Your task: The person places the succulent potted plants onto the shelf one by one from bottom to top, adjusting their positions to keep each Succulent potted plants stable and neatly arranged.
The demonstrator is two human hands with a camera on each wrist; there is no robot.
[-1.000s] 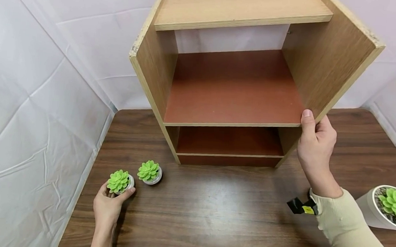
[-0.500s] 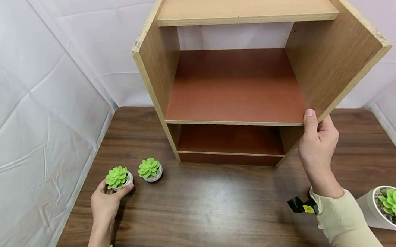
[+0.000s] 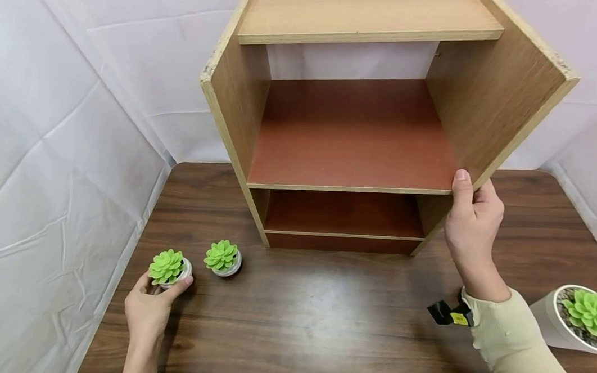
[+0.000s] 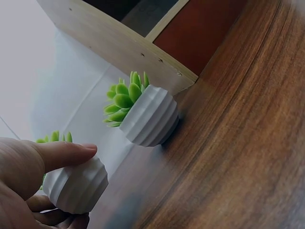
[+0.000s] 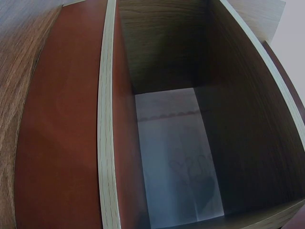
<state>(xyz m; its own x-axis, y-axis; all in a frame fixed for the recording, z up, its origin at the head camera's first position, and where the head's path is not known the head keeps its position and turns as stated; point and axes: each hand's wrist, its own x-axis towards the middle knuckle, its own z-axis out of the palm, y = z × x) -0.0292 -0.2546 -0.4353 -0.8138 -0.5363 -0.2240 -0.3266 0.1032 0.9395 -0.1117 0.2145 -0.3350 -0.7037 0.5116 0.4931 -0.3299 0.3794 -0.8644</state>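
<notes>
- The left hand (image 3: pixel 147 308) is gripping — left thumb (image 4: pixel 66 155) on one side, left fingers (image 4: pixel 53 217) curling on the other.
- The left wrist (image 3: pixel 142 352) is showing bare.
- The right hand (image 3: pixel 475 227) is gripping too — right thumb (image 3: pixel 462 186) pointing upward in the head view, right fingers (image 3: pixel 489 201) bending opposite.
- The right forearm (image 3: pixel 523 345), sleeved, is slanting in from the lower right.

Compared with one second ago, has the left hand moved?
Yes, slightly left: in the head view, the left hand and the potted plant it holds sit farther from the shelf unit, and the gap to the other potted plant has widened.
</notes>
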